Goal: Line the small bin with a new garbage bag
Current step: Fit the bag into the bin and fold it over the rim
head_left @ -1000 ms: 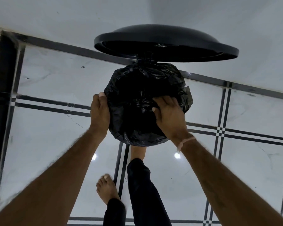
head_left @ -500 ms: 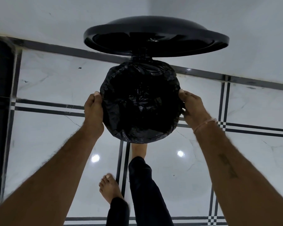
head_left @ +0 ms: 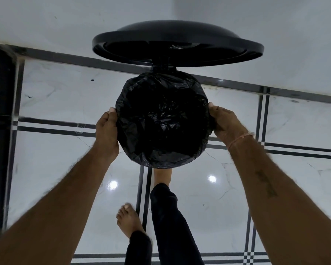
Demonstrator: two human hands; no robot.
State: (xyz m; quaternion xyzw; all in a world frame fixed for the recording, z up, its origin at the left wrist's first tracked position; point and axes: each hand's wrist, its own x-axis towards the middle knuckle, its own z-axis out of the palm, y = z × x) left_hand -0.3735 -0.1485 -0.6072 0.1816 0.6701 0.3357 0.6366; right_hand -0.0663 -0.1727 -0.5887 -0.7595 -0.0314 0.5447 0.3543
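A small round bin stands on the floor below me, its body hidden under a crinkled black garbage bag (head_left: 162, 119) that lines the inside and folds over the rim all round. The black round lid (head_left: 177, 44) stands raised at the far side on its hinge. My left hand (head_left: 106, 129) presses the bag's folded edge against the bin's left side. On the right side my right hand (head_left: 225, 121) grips the folded edge too. A foot (head_left: 162, 175) of mine reaches under the bin's near edge; what it touches is hidden.
The floor is glossy white tile (head_left: 52, 159) with dark stripe lines. A white wall (head_left: 285, 44) rises just behind the bin. A dark vertical strip (head_left: 0, 131) runs along the far left. My other bare foot (head_left: 129, 219) stands on the floor nearer to me.
My right hand came out from the bag's opening and moved to the bin's right side. The bag's mouth now lies spread over the rim. My left hand stayed at the left side.
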